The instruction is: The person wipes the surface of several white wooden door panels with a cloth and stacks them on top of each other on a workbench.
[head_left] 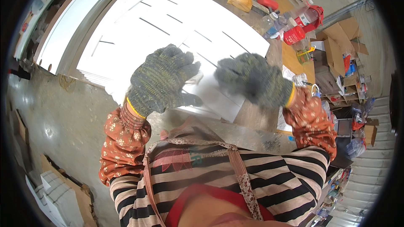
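Both hands wear dark grey-green knitted gloves with yellow cuffs. My left hand [162, 80] is over the near part of a stack of white panels [139, 31], curled around a crumpled white cloth [195, 78]. White material also shows beside that wrist. The top panel has several dark narrow slots. To the right, my right hand [254, 77] is above the panel's right side. Its fingers look bent in but are smeared by motion, and whatever they might hold is hidden.
Another white panel [69, 27] lies at the far left. Along the right are bottles [269, 23], a red container [293, 35], a yellow block [240, 1] and an opened cardboard box [334, 54]. More white panels [61, 195] lean at lower left on the concrete floor [54, 113].
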Tool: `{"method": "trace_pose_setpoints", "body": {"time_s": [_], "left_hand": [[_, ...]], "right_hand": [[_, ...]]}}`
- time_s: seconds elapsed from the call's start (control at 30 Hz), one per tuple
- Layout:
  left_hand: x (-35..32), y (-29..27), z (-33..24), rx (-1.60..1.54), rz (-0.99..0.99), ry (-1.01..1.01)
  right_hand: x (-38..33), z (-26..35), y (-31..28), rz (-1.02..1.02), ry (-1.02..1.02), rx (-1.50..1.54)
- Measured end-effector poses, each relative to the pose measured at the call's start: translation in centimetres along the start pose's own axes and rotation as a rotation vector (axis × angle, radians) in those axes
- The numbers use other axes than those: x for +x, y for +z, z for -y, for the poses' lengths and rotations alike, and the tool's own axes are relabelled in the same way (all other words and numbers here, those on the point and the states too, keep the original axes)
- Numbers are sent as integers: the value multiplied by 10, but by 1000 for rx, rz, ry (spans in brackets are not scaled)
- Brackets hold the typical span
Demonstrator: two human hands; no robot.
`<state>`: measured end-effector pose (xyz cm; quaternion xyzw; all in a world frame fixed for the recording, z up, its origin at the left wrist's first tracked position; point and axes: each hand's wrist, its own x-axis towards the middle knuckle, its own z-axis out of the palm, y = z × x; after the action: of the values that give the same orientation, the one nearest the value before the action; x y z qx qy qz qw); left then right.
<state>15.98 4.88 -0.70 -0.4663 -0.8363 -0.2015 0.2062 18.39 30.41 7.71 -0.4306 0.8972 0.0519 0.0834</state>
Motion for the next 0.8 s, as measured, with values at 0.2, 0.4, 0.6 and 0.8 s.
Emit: {"method": "trace_pose_setpoints", "body": {"time_s": [0.2,0.4,0.6,0.8], "left_hand": [[11,-1,1,-34,49,12],[15,-9,-2,-64,105,16],[9,-8,-1,-33,106,17],[9,-9,-4,-115,101,2]], "right_hand": [[53,-107,54,-531,82,-240],[60,-109,33,-422,407,-4],[16,-46,33,-206,329,4],[-60,20,41,-341,251,193]]}}
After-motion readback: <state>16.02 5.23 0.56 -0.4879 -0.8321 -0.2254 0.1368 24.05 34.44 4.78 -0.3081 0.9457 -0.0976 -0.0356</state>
